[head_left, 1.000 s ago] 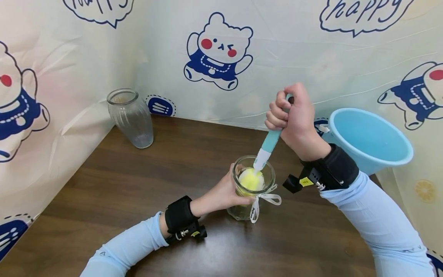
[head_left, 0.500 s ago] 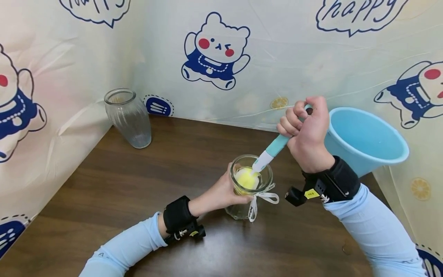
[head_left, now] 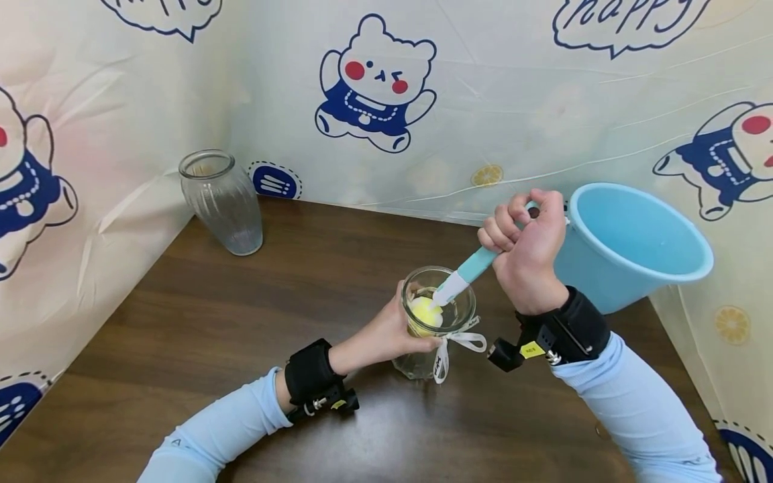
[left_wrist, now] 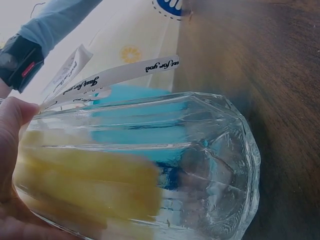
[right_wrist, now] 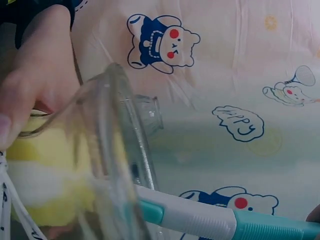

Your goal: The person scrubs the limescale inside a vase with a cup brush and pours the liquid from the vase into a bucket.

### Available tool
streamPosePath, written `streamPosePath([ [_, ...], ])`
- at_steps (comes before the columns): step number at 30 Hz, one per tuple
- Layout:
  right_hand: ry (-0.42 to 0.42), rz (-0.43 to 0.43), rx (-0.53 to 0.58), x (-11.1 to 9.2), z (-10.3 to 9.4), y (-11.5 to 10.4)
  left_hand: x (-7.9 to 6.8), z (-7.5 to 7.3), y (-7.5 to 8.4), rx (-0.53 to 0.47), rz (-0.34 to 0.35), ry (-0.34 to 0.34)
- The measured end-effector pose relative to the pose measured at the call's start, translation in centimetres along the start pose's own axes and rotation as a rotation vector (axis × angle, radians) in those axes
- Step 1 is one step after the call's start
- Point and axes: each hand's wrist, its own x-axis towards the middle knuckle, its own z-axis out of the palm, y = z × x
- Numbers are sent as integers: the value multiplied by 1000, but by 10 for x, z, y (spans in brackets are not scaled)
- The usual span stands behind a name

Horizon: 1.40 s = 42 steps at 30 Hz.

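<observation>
My left hand [head_left: 380,339] grips a clear faceted glass jar [left_wrist: 215,165] round its upper part, thumb near the white printed ribbon bow [head_left: 461,342]. The jar is upright or nearly so in the head view, its base on the table. My right hand [head_left: 527,251] is wrapped round the teal handle of a bottle brush [head_left: 474,267], high above the jar and to its right. That handle leans down to the left through the jar's mouth, its white neck near the rim. The brush's yellow and white sponge head [head_left: 425,312] sits inside the jar, seen through glass in both wrist views.
At the back left of the brown wooden table [head_left: 290,282] stands a ribbed glass vase [head_left: 223,201]. A light blue bucket [head_left: 628,248] is behind my right wrist, at the back right. A patterned plastic sheet [head_left: 495,87] hangs behind the table and to the sides.
My right hand has come lower and further right, so the brush handle leans more. The sponge head has shifted slightly left inside the jar. My left hand keeps its grip on the jar.
</observation>
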Motion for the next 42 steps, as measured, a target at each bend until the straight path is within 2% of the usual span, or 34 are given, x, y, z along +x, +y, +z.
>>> streamPosePath([
  [8,-81,-9,-47,-4,-1,15,-1,1,0,11,-4,4],
  [14,-84,4,-98,-11,-1,19,-1,2,0,1,-35,-14],
  [18,-144,-23,-111,-16,3,15,-2,2,1,-6,-50,-29],
  [23,-245,-103,-154,-21,13,5,0,1,0,-6,5,-34],
  [30,-369,-153,-94,-27,25,-11,1,1,-1,5,23,-11],
  [42,-441,-224,-167,-34,33,-17,0,-1,-1,12,6,-13],
])
